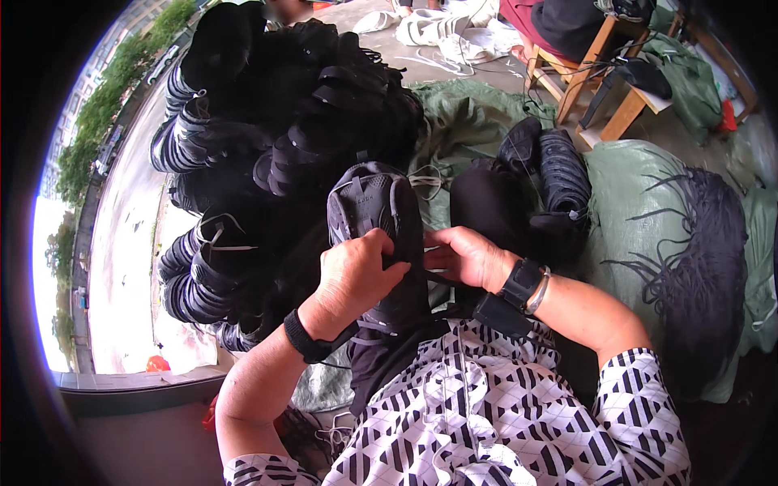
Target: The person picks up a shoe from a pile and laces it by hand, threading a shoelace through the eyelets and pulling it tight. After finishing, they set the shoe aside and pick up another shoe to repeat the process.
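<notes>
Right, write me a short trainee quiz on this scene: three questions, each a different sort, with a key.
1. True or false: the left hand is over the black shoe.
2. What lies on the green sheet at the far right?
a) white cups
b) dark lace-like strands
c) a yellow box
3. Fill in: a silvery bangle circles the person's ____ wrist.

Key: 1 true; 2 b; 3 right.

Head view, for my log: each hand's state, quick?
Left hand: curled over the black shoe; grip unclear.
Right hand: at the shoe's right side; grip unclear.
</notes>
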A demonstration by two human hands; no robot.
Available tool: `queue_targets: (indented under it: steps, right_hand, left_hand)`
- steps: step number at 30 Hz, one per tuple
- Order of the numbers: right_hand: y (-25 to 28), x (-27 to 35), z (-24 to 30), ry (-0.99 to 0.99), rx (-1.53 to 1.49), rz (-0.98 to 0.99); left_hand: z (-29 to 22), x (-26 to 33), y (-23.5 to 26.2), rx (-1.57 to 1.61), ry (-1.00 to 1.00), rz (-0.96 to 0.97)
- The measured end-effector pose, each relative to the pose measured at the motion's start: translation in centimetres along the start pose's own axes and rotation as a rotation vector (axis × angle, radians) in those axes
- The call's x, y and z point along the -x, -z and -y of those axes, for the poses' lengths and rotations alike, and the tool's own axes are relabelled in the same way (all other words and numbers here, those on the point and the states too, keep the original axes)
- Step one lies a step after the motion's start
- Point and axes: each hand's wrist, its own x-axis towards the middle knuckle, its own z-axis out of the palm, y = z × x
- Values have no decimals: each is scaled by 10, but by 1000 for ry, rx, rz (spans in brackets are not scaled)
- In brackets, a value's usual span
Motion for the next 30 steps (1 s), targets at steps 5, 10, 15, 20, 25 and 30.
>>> queue_targets:
  steps: [5,10,15,20,25,30]
  right_hand:
    - [10,-4,10,101,-178,373]
    - [-6,24,38,317,2,673]
    - [-11,24,48,380,415,671]
    - [-11,11,27,420,143,604]
    - [-21,31,45,277,553,470]
    - [-28,30,29,937,638,390]
  left_hand:
    - [26,2,17,422,33,-6]
    - [30,19,21,1029,111,5]
    - [24,25,8,1187,112,-1]
    - [16,19,-3,1191,22,-53]
    - [15,16,-10,1159,38,-60]
    - [10,19,-22,1148,3,-196]
